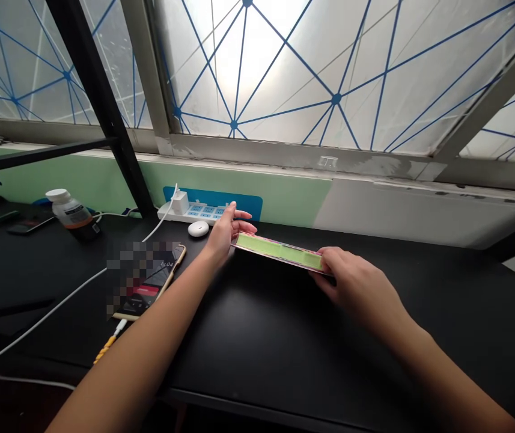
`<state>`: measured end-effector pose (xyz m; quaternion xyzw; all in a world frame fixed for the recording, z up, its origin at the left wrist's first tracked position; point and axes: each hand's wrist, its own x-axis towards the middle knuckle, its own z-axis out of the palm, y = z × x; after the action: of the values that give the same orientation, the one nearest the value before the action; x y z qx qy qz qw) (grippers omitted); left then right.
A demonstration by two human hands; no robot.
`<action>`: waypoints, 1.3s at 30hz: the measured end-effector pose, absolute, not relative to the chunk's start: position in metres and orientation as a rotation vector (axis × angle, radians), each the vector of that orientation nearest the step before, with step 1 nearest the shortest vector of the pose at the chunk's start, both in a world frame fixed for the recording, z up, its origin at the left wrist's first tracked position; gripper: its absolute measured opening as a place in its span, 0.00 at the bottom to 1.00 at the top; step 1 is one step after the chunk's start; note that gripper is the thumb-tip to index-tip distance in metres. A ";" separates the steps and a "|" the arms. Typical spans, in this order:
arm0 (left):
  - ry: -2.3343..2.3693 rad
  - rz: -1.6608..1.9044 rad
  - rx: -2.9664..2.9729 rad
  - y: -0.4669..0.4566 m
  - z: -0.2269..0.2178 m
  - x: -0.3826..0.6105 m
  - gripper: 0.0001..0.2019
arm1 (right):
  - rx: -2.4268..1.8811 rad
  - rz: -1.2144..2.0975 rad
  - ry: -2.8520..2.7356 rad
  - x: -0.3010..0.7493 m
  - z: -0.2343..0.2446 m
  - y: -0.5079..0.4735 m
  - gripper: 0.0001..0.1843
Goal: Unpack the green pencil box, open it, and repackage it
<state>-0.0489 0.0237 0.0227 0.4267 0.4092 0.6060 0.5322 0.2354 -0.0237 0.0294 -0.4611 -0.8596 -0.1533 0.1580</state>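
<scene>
A long flat green box with a pink edge (pixel 277 249) lies slightly raised over the black table (pixel 284 337). My left hand (pixel 226 230) holds its left end, thumb and fingers pinched on the rim, other fingers spread. My right hand (pixel 351 281) grips the right end, fingers curled over the top of it.
A phone (pixel 149 282) lies left of my left arm with a white cable (pixel 45 319) running off it. A white power strip (pixel 191 210), a round white puck (pixel 198 228) and a white-capped bottle (pixel 71 213) sit near the wall. A black post (pixel 99 108) rises at the left.
</scene>
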 end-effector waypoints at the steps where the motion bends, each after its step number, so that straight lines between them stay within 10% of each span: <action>1: 0.988 1.374 1.087 0.023 0.025 -0.052 0.26 | -1.329 -0.404 -2.470 0.235 0.028 -0.024 0.03; 6: 1.223 1.101 1.682 0.015 0.024 -0.050 0.29 | -1.144 -0.191 -2.626 0.233 0.025 -0.022 0.31; 13: 1.427 0.470 2.353 0.000 0.014 -0.029 0.38 | -1.102 0.149 -2.687 0.238 0.025 -0.017 0.24; 20: 1.432 0.597 2.508 -0.003 0.018 -0.027 0.40 | -1.326 0.232 -2.567 0.255 0.018 0.006 0.47; 39: 1.551 1.042 3.005 -0.012 0.023 -0.009 0.40 | -1.079 -0.196 -2.367 0.257 0.042 -0.003 0.21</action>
<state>-0.0094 -0.0125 0.0229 0.8326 0.4296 0.2888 -0.1971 0.2572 -0.0030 0.0418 -0.3989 -0.8754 -0.0725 0.2633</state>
